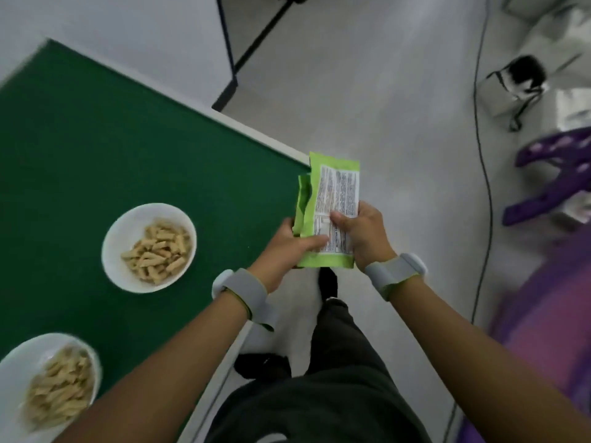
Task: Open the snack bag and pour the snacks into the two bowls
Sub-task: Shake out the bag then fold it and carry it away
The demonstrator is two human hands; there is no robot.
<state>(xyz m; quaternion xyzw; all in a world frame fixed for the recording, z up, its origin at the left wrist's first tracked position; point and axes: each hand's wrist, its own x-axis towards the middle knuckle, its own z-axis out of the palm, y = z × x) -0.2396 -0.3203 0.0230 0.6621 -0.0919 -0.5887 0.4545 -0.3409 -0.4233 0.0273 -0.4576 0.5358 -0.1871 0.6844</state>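
We are holding the green snack bag (pixel 331 215) in both hands, off the edge of the green tabletop (pixel 96 148) and above the grey floor (pixel 383 107), its printed back panel facing us. The left hand (pixel 287 247) is gripping the bag's lower left side, fingers (pixel 311 242) clamped across the label; the right hand (pixel 361 238) is pinching the lower right side, thumb pressed on the panel. The torn mouth, at the bag's 12 o'clock end, is gaping and the bag is looking flat, so we are judging it nearly or wholly empty.

Both white bowls are already carrying snacks: the far bowl (pixel 149 247) is sitting at 9 o'clock from the hands, the near bowl (pixel 48 385) at 7 o'clock, cut by the frame edge. The ridged beige snack sticks (pixel 158 251) are heaped in each, so the pouring appears to be done or all but done.

To finish well, we are thinking of keeping the mouth pointing upward while the bag is hanging over the floor, so no crumbs are falling, then bringing it back over the tabletop before tipping out any remainder or setting it down flat, clear of both bowls. A purple plastic stool (pixel 556 180) is lying at 3 o'clock, well apart. Blur is hiding finer detail.
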